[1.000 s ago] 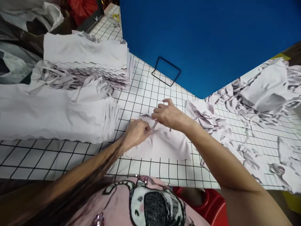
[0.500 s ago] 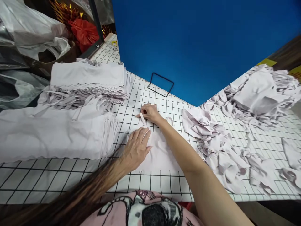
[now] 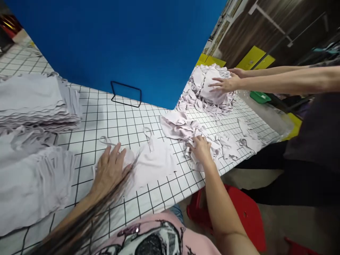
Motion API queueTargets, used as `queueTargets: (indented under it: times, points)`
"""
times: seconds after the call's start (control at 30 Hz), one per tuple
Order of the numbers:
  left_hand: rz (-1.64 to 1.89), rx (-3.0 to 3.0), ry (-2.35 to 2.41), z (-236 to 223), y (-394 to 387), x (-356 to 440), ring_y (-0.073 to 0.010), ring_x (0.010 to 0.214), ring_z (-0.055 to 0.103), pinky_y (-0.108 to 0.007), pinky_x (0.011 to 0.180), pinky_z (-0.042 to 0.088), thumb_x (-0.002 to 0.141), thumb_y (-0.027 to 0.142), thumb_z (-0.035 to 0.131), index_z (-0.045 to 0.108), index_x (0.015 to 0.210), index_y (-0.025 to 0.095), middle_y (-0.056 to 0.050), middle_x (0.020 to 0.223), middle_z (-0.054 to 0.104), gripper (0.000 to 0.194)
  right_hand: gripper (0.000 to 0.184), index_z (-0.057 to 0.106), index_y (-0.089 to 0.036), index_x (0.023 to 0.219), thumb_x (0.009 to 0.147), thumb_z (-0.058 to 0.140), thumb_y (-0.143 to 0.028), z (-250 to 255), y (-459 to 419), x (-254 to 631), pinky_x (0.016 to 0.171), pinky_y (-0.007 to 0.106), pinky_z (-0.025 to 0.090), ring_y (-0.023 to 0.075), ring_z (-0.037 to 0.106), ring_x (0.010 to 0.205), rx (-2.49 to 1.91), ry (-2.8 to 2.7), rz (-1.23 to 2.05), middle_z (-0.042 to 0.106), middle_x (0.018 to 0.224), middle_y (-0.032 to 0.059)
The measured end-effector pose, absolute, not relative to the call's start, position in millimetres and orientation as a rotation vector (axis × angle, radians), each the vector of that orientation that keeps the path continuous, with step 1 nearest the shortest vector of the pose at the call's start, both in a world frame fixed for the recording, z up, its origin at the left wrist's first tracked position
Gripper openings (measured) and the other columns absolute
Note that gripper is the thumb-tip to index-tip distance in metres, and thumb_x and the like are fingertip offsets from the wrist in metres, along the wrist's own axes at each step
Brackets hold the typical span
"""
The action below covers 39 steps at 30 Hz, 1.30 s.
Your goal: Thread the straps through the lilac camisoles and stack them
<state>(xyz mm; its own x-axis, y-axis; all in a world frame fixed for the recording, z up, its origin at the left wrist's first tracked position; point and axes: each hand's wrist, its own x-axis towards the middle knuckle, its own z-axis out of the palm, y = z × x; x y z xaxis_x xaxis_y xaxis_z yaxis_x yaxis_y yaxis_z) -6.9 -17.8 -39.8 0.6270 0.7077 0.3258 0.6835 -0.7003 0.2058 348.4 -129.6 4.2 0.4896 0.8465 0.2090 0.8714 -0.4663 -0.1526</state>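
A pale camisole (image 3: 156,161) with thin straps lies spread on the grid-patterned cloth in front of me. My left hand (image 3: 110,164) rests flat on its left part, fingers stretched out; strands of hair hang across the wrist. One strap loop (image 3: 147,132) stands out at the garment's top edge. To the right, my right hand (image 3: 201,148) reaches into a loose heap of crumpled camisoles (image 3: 177,125), its fingers curled round fabric there. The exact piece between the fingertips is partly hidden.
Neat stacks of folded camisoles (image 3: 32,95) stand at the left. A large blue board (image 3: 119,42) and a black wire frame (image 3: 126,94) are behind. At the right, another person's hands (image 3: 228,83) touch a bigger garment pile (image 3: 198,83). A red stool (image 3: 247,216) stands below the table edge.
The view has swung right, bringing another person's arms into sight. My right hand has left the camisole's strap and moved right to the crumpled heap. My left hand stays flat on the garment.
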Motion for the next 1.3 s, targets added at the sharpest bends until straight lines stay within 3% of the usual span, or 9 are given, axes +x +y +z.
queueTargets:
  times: [0.13,0.3,0.43,0.57,0.73,0.93,1.03,1.13,1.3]
  points:
    - [0.729,2.719,0.982,-8.1,-18.9,20.2,-0.0365,0.139,0.034,-0.055,0.108,0.039,0.095,0.040,0.041,0.062,0.117,0.014,-0.016,0.143,0.049,0.041,0.032,0.067,-0.021,0.086,0.094,0.050,-0.047,32.9,-146.1,368.1,0.072,0.034,0.043,0.0194,0.057,0.080,-2.119,-1.349,0.009,0.063,0.085,0.0063]
    - [0.627,2.432,0.640,45.3,-30.3,86.6,-0.0290,0.124,0.051,-0.049,0.104,0.044,0.092,0.045,0.051,0.058,0.124,0.015,-0.014,0.132,0.058,0.045,0.037,0.056,-0.025,0.078,0.091,0.050,-0.058,114.1,-122.3,334.1,0.044,0.023,0.028,0.0095,0.030,0.044,-1.420,-0.983,0.344,0.031,0.053,-0.0071]
    - [0.626,2.217,0.439,81.7,-50.5,138.0,-0.0323,0.132,0.046,-0.049,0.103,0.044,0.079,0.055,0.068,0.043,0.142,0.017,-0.017,0.145,0.047,0.078,0.038,0.052,-0.026,0.075,0.092,0.048,-0.060,177.1,-112.5,276.1,0.037,0.022,0.021,0.0079,0.023,0.040,-1.090,-1.027,0.595,0.025,0.052,-0.0075]
    - [0.541,2.032,0.301,94.0,-56.3,148.2,-0.0263,0.099,0.064,-0.039,0.083,0.054,0.086,0.050,0.061,0.065,0.112,0.014,-0.012,0.109,0.068,0.045,0.038,0.048,-0.024,0.071,0.098,0.040,-0.051,240.6,-116.7,233.4,0.038,0.020,0.020,0.0044,0.027,0.041,-0.930,-1.115,0.606,0.027,0.055,-0.0074]
    - [0.329,1.724,0.459,89.7,-39.1,88.4,-0.0195,0.076,0.065,-0.030,0.063,0.053,0.083,0.050,0.065,0.070,0.095,0.013,-0.008,0.090,0.070,0.039,0.046,0.041,-0.023,0.070,0.101,0.008,-0.030,291.4,-115.9,230.0,0.041,0.024,0.019,0.0024,0.025,0.043,-0.676,-1.062,0.552,0.021,0.058,-0.0081]
    - [0.330,1.348,0.704,76.1,-15.2,4.4,-0.0130,0.058,0.060,-0.022,0.051,0.047,0.069,0.048,0.078,0.071,0.090,0.012,-0.003,0.071,0.066,0.042,0.036,0.037,-0.024,0.069,0.100,0.028,-0.040,225.4,-66.8,273.8,0.042,0.027,0.017,0.0052,0.020,0.040,-0.905,-0.875,0.460,0.025,0.053,-0.0090]
    - [0.323,1.300,0.819,58.0,-4.4,-9.7,-0.0151,0.063,0.061,-0.023,0.054,0.048,0.064,0.049,0.079,0.070,0.083,0.011,-0.004,0.073,0.069,0.043,0.032,0.048,-0.023,0.072,0.092,0.048,-0.048,150.2,-46.1,292.9,0.048,0.025,0.030,0.0085,0.037,0.047,-1.337,-1.000,0.393,0.041,0.058,-0.0054]
    - [0.247,1.371,0.913,42.1,2.2,-10.3,-0.0171,0.065,0.062,-0.024,0.056,0.048,0.066,0.055,0.075,0.068,0.073,0.012,-0.006,0.072,0.069,0.044,0.016,0.061,-0.019,0.081,0.083,0.063,-0.035,86.8,-48.7,291.9,0.071,0.037,0.046,0.0200,0.057,0.077,-1.834,-1.271,0.304,0.060,0.083,0.0071]
    - [0.161,1.408,0.854,40.5,10.1,-3.2,-0.0164,0.061,0.060,-0.024,0.053,0.044,0.075,0.063,0.066,0.068,0.074,0.015,-0.005,0.069,0.069,0.049,0.037,0.059,-0.021,0.120,0.087,0.061,-0.036,48.8,-58.3,247.5,0.102,0.046,0.040,0.0257,0.051,0.119,-1.632,-1.869,0.576,0.056,0.127,0.0117]
